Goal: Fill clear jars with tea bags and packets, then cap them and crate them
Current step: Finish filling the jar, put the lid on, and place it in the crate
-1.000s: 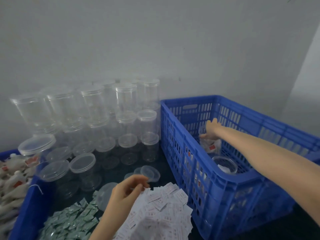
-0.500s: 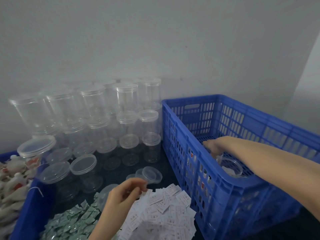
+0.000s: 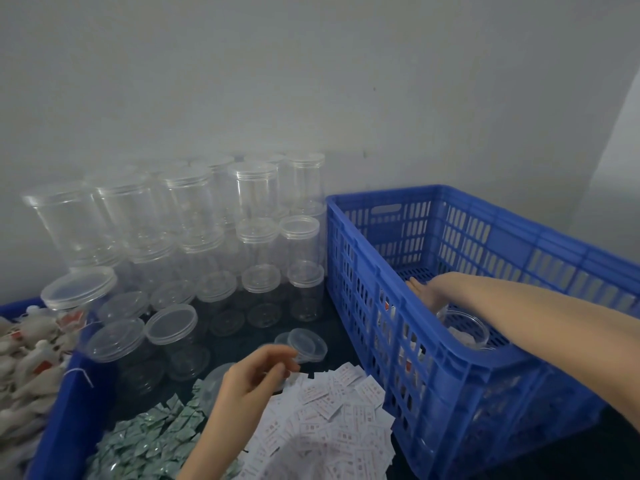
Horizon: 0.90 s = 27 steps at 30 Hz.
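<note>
My right hand (image 3: 429,292) reaches down inside the blue crate (image 3: 450,362), close to its left wall. Its fingers curl down over a jar that the crate wall mostly hides. Right beside the hand stands an open clear jar (image 3: 465,329) with white contents. My left hand (image 3: 256,379) hovers over the pile of white packets (image 3: 332,424), fingers loosely curled and holding nothing. Green packets (image 3: 152,441) lie to its left. Two loose clear lids (image 3: 304,342) sit just beyond its fingertips. Several empty capped clear jars (image 3: 256,192) are stacked against the wall.
A second blue bin (image 3: 69,403) at the left holds white tea bags (image 3: 31,362) with red tags. A lone lid (image 3: 78,287) rests on its corner. More capped jars (image 3: 171,323) stand in front of the stack. The grey wall closes off the back.
My right hand has moved from the far side of the crate down and nearer, toward the left wall beside the open jar. My left hand stayed over the white packets.
</note>
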Tool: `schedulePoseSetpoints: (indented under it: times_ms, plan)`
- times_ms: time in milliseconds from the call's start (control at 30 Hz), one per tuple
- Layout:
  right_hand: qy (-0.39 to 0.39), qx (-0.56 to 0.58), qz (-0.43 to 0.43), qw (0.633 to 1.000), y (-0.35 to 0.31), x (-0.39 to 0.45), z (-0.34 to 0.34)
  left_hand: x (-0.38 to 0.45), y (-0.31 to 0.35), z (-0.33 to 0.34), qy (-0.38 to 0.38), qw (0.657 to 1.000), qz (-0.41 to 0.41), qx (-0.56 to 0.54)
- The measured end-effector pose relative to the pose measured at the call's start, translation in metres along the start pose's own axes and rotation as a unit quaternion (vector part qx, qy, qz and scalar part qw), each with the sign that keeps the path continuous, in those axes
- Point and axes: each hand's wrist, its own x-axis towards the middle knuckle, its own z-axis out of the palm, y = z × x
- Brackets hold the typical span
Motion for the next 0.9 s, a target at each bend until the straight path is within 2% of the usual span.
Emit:
schedulePoseSetpoints:
  times_ms: [167, 233, 333, 433, 533, 600, 667, 767, 833, 900]
  plan:
    - [-0.009, 0.077, -0.031, 0.996, -0.007, -0.012, -0.021, -0.003, 0.001, -0.007, 0.006, 1.0, 0.003, -0.014]
    - [0.01, 0.098, -0.045, 0.994, -0.011, -0.023, -0.038, -0.003, 0.003, -0.011, 0.01, 1.0, 0.001, -0.016]
    - [0.11, 0.047, -0.065, 0.991, -0.018, -0.052, -0.067, -0.002, 0.006, -0.022, 0.032, 0.999, 0.002, -0.009]
    - [0.21, 0.034, -0.099, 0.972, -0.028, -0.088, -0.095, -0.001, 0.008, -0.036, 0.055, 0.998, 0.007, 0.006]
    - [0.318, 0.032, -0.102, 0.942, -0.045, -0.124, -0.116, 0.002, 0.002, -0.051, 0.086, 0.996, -0.004, 0.039]
    - [0.375, 0.055, -0.135, 0.915, -0.065, -0.146, -0.125, 0.008, -0.009, -0.061, 0.133, 0.986, -0.013, 0.099]
    - [0.367, 0.096, -0.203, 0.903, -0.092, -0.165, -0.129, 0.016, -0.021, -0.07, 0.186, 0.963, -0.024, 0.192]
    - [0.29, 0.115, -0.296, 0.903, -0.14, -0.183, -0.128, 0.035, -0.041, -0.083, 0.228, 0.899, -0.038, 0.372]
    - [0.261, 0.094, -0.326, 0.904, -0.17, -0.183, -0.126, 0.048, -0.052, -0.09, 0.184, 0.856, -0.06, 0.479]
    - [0.234, 0.076, -0.338, 0.908, -0.197, -0.176, -0.121, 0.057, -0.061, -0.096, 0.141, 0.832, -0.09, 0.529]
